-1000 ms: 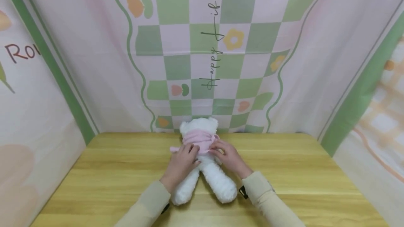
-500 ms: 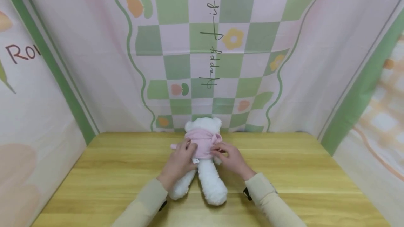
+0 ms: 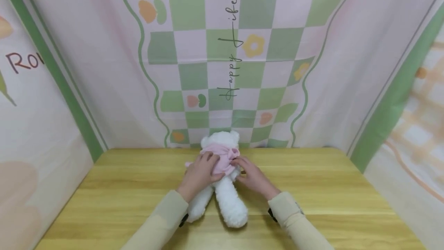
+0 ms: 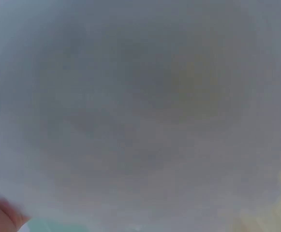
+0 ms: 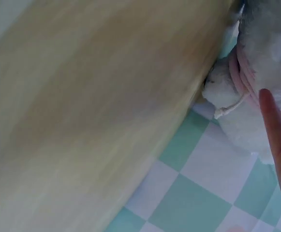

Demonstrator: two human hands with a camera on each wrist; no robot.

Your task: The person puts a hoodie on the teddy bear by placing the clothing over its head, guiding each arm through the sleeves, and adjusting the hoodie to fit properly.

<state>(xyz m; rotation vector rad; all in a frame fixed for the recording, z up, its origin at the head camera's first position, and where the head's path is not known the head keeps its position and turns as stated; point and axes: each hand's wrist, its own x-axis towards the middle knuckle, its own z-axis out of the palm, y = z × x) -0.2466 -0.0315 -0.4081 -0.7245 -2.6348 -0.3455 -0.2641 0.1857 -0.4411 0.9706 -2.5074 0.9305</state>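
A fluffy white plush bear (image 3: 231,207) in a pink cloth garment (image 3: 222,160) lies on the table, legs toward me, no face showing. My left hand (image 3: 199,173) grips the bear's left side, its fingers bent over the garment and the thumb by the lower hem. At the right side, my right hand (image 3: 254,176) holds the bear with fingers at the cloth and thumb lower on the fur, just below a pink bow (image 3: 233,152). Pink bands and a thin pale cord (image 5: 231,106) show in the right wrist view. White blur fills most of the left wrist view.
The wooden table (image 3: 312,188) reaches back to a green-and-white checked curtain (image 3: 256,7), which the bear's head nearly meets. Fabric panels (image 3: 416,119) also hang at both sides.
The bear's legs have swung left overall. The garment's lower part has shifted under my hands. My right thumb and fingers, earlier close together at the cloth, are now spread farther apart.
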